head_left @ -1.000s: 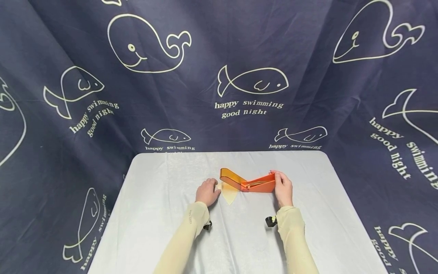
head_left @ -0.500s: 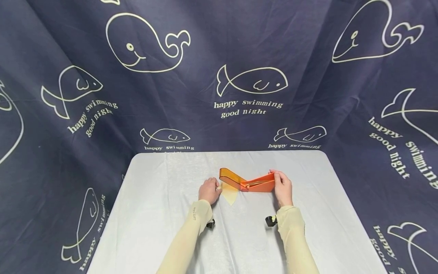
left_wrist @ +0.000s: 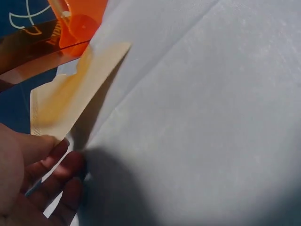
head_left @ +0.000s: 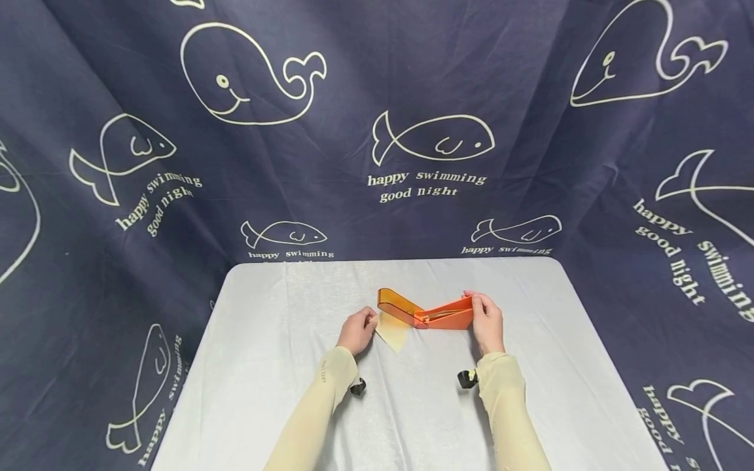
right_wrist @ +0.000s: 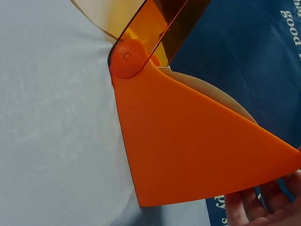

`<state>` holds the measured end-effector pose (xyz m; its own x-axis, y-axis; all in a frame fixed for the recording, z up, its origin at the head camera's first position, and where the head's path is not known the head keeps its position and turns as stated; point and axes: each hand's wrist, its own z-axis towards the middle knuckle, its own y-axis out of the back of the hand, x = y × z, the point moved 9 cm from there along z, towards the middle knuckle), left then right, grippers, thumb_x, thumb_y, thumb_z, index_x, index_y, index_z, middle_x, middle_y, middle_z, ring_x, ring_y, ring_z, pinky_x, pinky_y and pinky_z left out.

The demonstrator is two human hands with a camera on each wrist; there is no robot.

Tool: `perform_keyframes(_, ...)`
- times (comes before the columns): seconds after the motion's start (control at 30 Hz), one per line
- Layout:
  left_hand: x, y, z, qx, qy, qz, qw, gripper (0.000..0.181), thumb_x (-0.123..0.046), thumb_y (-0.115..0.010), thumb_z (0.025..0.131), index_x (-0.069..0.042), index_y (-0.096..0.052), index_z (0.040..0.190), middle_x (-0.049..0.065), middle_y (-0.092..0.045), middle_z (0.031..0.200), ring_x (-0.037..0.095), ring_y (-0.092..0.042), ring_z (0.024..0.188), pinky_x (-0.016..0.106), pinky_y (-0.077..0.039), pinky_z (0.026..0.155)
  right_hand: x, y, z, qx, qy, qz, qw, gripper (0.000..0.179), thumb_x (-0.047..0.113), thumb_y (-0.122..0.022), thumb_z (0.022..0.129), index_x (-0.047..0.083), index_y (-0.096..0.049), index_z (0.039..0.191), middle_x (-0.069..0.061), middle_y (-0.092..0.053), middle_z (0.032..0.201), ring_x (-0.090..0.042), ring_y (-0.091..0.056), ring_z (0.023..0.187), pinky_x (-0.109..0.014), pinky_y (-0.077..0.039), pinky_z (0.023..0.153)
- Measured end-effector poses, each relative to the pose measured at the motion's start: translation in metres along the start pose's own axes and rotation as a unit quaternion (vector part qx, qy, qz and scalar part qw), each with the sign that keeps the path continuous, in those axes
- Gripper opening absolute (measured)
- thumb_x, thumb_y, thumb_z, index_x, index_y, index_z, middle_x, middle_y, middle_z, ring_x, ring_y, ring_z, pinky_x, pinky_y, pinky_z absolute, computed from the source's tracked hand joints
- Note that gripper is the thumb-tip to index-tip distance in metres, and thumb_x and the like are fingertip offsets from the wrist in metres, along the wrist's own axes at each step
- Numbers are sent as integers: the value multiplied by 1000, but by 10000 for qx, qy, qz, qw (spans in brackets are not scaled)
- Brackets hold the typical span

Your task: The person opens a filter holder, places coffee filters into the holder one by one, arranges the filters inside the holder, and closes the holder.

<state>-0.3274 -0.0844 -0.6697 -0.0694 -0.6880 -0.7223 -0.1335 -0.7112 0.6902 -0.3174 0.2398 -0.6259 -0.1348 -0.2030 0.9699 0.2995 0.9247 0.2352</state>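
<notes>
My left hand [head_left: 356, 331] pinches the corner of a cream cone-shaped coffee filter paper [head_left: 392, 335] between thumb and fingers. The paper's crimped edge shows in the left wrist view, where its near side is lifted off the cloth and casts a shadow. My right hand [head_left: 487, 326] holds the far right end of an orange filter holder [right_wrist: 188, 136]. Its amber see-through lid [head_left: 391, 302] is swung out to the left, partly over the loose paper. More filter papers [right_wrist: 211, 92] stand inside the holder; their lower parts are hidden by its wall.
A white cloth covers the table [head_left: 306, 288], with a crease running down its middle. Dark blue curtains [head_left: 353, 85] printed with whales and fish stand close behind and at both sides. Each wrist carries a small black camera.
My left hand shifted right to the filter paper, then slightly back left, and now pinches its corner. The paper has tilted up at that side. My right hand and the holder stay nearly still.
</notes>
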Motion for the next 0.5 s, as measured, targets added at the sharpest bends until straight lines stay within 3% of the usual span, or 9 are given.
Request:
perform_keyframes(0.27, 5, 37, -12, -492, 63, -562, 9972, 11, -14, -55, 107, -11, -66, 109, 1, -68, 84, 9, -61, 71, 30, -51, 70, 0, -2, 2, 25, 49, 27, 10000, 42, 33, -44, 112, 5, -67, 133, -20, -66, 135, -26, -58, 129, -19, -42, 100)
perform_keyframes(0.5, 7, 86, -38, -1094, -26, -845, 9904, 13, -18, -53, 109, -10, -64, 109, 3, -67, 84, 10, -61, 72, 26, -51, 67, 0, -1, 0, 38, 62, -57, 10000, 42, 33, -44, 112, 5, -66, 134, -21, -65, 137, -28, -56, 131, -35, -41, 110)
